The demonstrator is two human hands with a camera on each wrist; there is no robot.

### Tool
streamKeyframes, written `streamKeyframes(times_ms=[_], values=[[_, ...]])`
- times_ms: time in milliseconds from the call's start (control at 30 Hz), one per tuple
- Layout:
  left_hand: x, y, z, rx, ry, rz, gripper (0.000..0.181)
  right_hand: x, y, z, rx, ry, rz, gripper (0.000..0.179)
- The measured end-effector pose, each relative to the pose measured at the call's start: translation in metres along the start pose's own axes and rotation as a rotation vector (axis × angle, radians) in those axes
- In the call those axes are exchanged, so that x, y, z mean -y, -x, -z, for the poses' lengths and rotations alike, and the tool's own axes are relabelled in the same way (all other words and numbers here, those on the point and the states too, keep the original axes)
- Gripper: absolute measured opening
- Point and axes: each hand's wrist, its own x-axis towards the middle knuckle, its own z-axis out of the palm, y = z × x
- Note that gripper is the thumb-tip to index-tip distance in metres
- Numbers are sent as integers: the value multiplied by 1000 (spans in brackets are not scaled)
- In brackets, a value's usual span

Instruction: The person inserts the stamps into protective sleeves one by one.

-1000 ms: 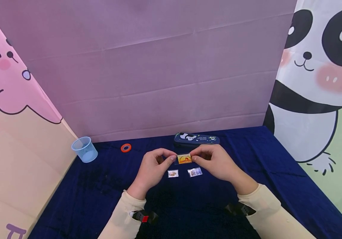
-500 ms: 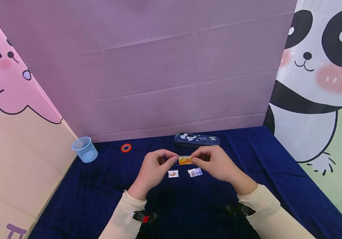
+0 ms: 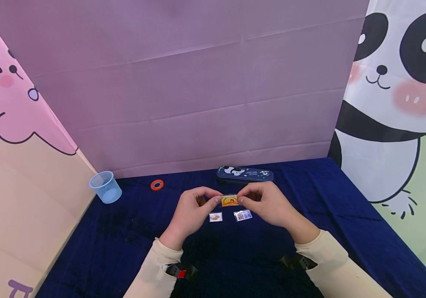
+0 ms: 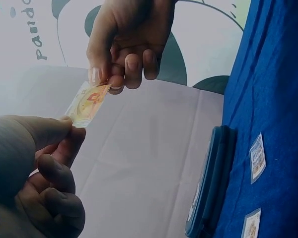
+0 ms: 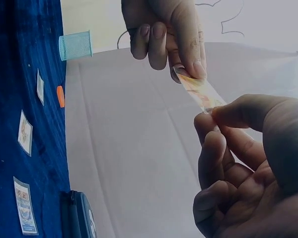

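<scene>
Between both hands is a small yellow-and-orange picture card (image 3: 229, 201) with a clear edge, held up above the cloth. My left hand (image 3: 190, 211) pinches its left end between thumb and index finger. At the right end, my right hand (image 3: 269, 205) does the same. The left wrist view shows the card (image 4: 89, 103) tilted, with its printed face visible. Below the hands, a whitish card with a brown print (image 3: 215, 217) and a bluish card (image 3: 242, 215) lie on the cloth. A third card (image 5: 40, 87) shows in the right wrist view; in the head view it is hidden.
Behind the hands lies a dark blue pencil case (image 3: 245, 173) with a panda print. An orange tape roll (image 3: 157, 185) and a light blue mesh cup (image 3: 106, 187) stand to the left. Dark blue cloth (image 3: 347, 231) covers the table, with printed hangings (image 3: 213, 103) around it.
The pinched card has shifted slightly down and changed its tilt, so less of its clear edge shows. Both hands keep hold of it and have barely moved.
</scene>
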Motion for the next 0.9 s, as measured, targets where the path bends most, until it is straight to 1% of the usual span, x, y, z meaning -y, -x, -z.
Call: streamKeyframes(times_ms=[400, 533, 667, 767, 900], values=[[2, -1, -2, -5, -6, 11, 6, 0, 0, 0, -11, -12, -16, 8], [3, -1, -4, -5, -1, 12, 6, -1, 0, 3, -16, 5, -17, 6], [4, -3, -7, -9, 8, 0, 5, -1, 0, 5, -24, 26, -13, 6], [4, -4, -8, -9, 13, -4, 5, -2, -1, 7, -15, 23, -13, 6], [8, -5, -12, -13, 17, 11, 4, -7, -2, 12, -10, 42, -13, 6]])
